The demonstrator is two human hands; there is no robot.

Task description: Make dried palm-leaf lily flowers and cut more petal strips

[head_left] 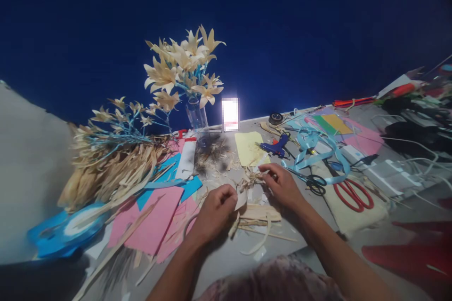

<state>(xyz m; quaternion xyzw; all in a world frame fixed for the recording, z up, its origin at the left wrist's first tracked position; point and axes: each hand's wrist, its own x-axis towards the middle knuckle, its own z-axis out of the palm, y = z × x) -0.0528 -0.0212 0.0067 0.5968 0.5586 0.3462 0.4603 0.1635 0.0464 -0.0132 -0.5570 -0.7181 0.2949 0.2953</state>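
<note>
My left hand (219, 203) is closed, with the fingertips pinching a pale, petal-shaped piece of dried husk (241, 200). Across from it, my right hand (280, 183) has its thumb and forefinger apart, at the edge of a small heap of curled husk scraps (250, 179). Whether a scrap lies between those fingers is hard to make out. Below both hands lies a stack of flat husk strips (259, 212). Beyond my right hand are a blue glue gun (277, 146) and a yellow sheet (250, 148).
A glass vase (197, 117) holds pale husk flowers (187, 56) at the back. Left are dried husks (106, 183), pink sheets (155, 221) and a blue ribbon roll (76, 225). Black-handled scissors (315, 184), red-handled scissors (353, 195), light-blue ribbon (303, 143) and a power strip (391, 176) lie right.
</note>
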